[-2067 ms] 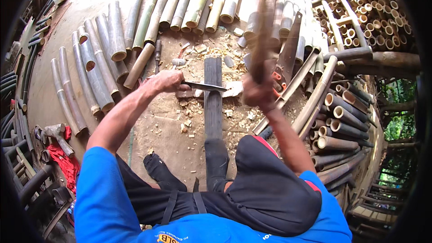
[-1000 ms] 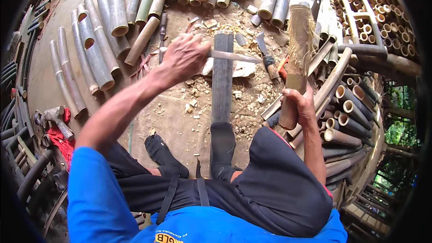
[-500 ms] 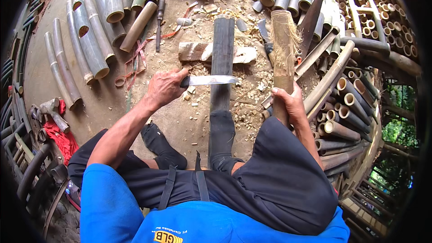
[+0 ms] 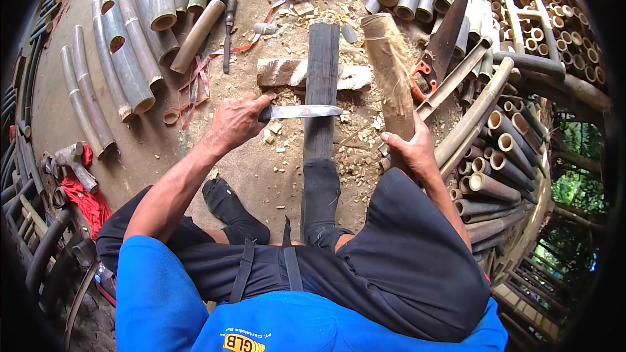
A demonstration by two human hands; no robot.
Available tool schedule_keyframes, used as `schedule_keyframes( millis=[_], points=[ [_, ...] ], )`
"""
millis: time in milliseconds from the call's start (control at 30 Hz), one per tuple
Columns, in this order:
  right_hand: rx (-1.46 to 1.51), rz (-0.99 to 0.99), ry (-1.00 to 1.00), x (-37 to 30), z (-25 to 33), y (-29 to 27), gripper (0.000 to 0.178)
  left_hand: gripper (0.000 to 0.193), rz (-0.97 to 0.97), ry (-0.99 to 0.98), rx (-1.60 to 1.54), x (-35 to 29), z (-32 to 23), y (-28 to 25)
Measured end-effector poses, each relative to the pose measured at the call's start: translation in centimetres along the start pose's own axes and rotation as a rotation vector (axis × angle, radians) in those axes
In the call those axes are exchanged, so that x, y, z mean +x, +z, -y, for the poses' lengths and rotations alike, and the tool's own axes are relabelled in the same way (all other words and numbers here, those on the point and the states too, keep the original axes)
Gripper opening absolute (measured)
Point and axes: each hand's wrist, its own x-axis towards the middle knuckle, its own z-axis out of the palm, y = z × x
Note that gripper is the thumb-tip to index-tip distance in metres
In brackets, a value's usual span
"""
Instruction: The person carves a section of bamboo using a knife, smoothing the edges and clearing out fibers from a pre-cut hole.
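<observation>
My left hand (image 4: 235,120) is closed round the dark handle of a knife (image 4: 305,111). Its blade lies crosswise over a dark bamboo piece (image 4: 321,65), which points away from me. The far part of that piece rests on a rough wood block (image 4: 277,73), and my black-covered right foot (image 4: 321,189) is at its near end. In my right hand (image 4: 415,148) is a thick, pale bamboo length (image 4: 390,72), gripped near its lower end. Frayed fibres hang from its side, and its top tilts left toward the dark piece, apart from the knife.
Wood chips (image 4: 357,143) litter the ground around the block. To the right lies a saw (image 4: 443,39) with an orange handle. A chisel-like tool (image 4: 229,32) is at the far left, near cut bamboo tubes (image 4: 127,58). More bamboo is stacked (image 4: 495,186) along the right.
The pale bamboo length has tipped to the left at its top, uncovering the saw's orange handle. My right hand has shifted slightly left; the knife has barely moved.
</observation>
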Motion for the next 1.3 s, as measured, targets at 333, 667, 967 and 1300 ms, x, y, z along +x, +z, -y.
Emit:
schedule_keyframes(
  millis=[333,667,967,1300],
  points=[
    [-1.057,0.383,-0.947,-0.2,5.6,0.1,0.050,0.010,0.026,-0.021,0.012,0.9,0.3,-0.8],
    [-1.306,0.526,-1.070,8.0,3.1,0.6,0.031,0.011,0.094,-0.080,0.039,0.7,0.1,-0.9],
    [-1.130,0.636,-1.118,6.1,4.3,0.3,0.025,0.009,0.041,-0.017,0.098,1.1,-0.1,-1.0],
    [-0.893,0.607,-1.476,8.2,4.0,0.4,0.028,0.008,0.027,-0.012,0.118,1.4,0.0,-0.7]
  ],
)
